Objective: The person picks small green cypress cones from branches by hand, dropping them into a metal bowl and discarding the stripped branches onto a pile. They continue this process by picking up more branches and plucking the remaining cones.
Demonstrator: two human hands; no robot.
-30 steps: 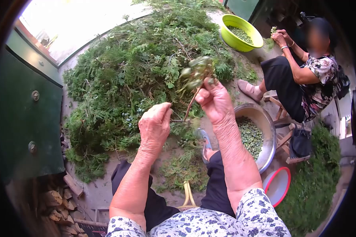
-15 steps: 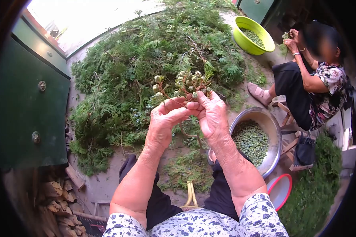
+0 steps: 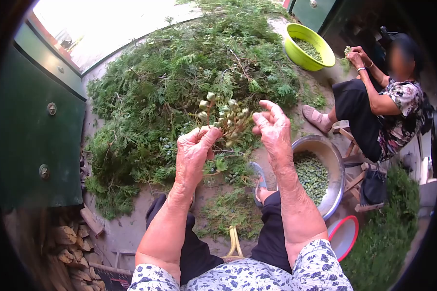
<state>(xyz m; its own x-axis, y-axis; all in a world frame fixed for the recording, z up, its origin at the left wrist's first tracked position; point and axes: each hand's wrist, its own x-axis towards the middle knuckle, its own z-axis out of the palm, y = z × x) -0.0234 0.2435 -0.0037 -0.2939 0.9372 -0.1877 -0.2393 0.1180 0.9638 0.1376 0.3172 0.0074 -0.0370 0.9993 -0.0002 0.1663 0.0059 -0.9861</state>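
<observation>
My left hand [image 3: 193, 154] pinches the stem of an evergreen sprig [image 3: 232, 120] that carries several pale green, knobbly cones. The sprig stands up from my fingertips above a big heap of cut evergreen branches [image 3: 145, 97]. Just right of the cones, my right hand [image 3: 277, 138] is raised, its fingers apart and nothing visible in them. Below that forearm sits a metal basin [image 3: 336, 162] holding many small green cones [image 3: 311, 177].
A yellow-green basin [image 3: 303, 60] with more cones stands at the back right. Beside it a person [image 3: 369, 97] sits on a wooden stool, holding a sprig. A red-rimmed bowl [image 3: 354, 233], loose greenery [image 3: 383, 242], split firewood [image 3: 65, 235] and a green cabinet [image 3: 39, 136] surround me.
My right hand has come off the sprig, moved right and opened its fingers. My left hand keeps its pinch and has shifted slightly down and left. The seated person still holds a sprig.
</observation>
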